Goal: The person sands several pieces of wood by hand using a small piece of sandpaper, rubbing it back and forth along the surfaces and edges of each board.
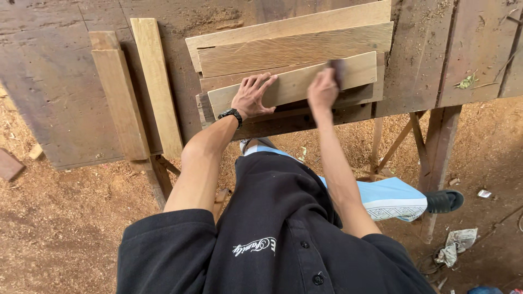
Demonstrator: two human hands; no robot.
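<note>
My left hand (251, 95) lies flat, fingers spread, on the left end of a pale wooden plank (297, 84) that tops a stack of planks on the workbench. My right hand (323, 90) is blurred and closed around a small dark object (338, 71), pressed against the same plank's face near its middle. A black watch sits on my left wrist. Beneath the top plank lie several longer boards (297, 49), fanned out toward the back.
Two narrow boards (155, 81) and a shorter one (120, 100) lie to the left on the dark workbench (54, 81). Trestle legs (436, 152) stand at the right. Sawdust covers the floor (71, 218); a crumpled rag (455, 245) lies lower right.
</note>
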